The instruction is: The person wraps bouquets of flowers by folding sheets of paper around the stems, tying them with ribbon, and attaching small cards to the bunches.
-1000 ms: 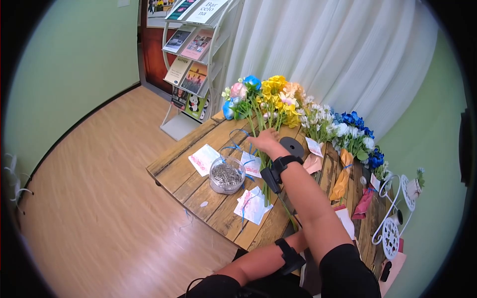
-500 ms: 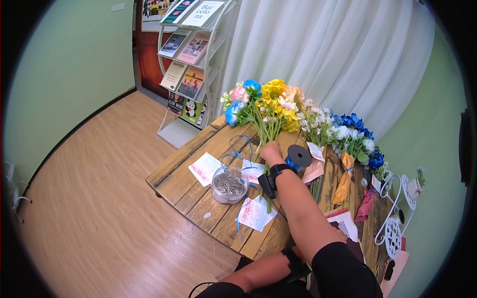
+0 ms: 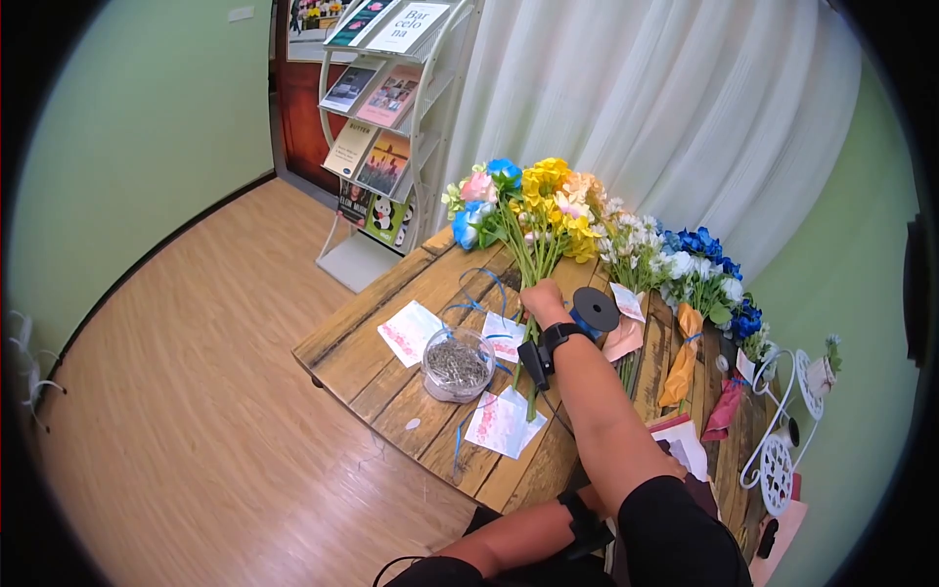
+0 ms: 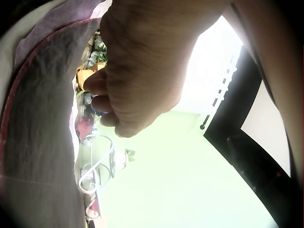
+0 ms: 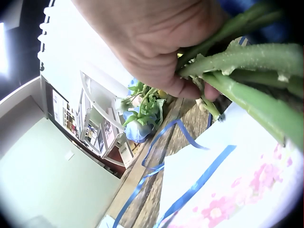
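My right hand [image 3: 544, 299] grips a bunch of long green stems [image 5: 256, 64], thumb and fingers curled round them in the right wrist view. Yellow [image 3: 541, 186], blue and pink blooms fan out beyond it. The stem ends lie over the table near a printed card [image 3: 503, 423]. My left hand [image 4: 142, 66] is bent beside a dark sheet with a red edge [image 4: 40, 133]; whether its fingers hold the sheet is hidden. In the head view my right arm mostly covers that hand, near white and dark red papers [image 3: 685, 442].
A clear tub of metal pins [image 3: 458, 364], blue ribbon [image 3: 487, 277] and more cards lie left of the stems. To the right are a ribbon spool [image 3: 595, 309], wrapped bouquets [image 3: 682, 364] and a white metal stand [image 3: 778, 470]. A book rack [image 3: 377, 127] stands behind the table.
My right hand has drawn back from nearer the blooms and closed round the stems. My left hand has moved right, to the papers. The spool has shifted and tilted beside the right hand.
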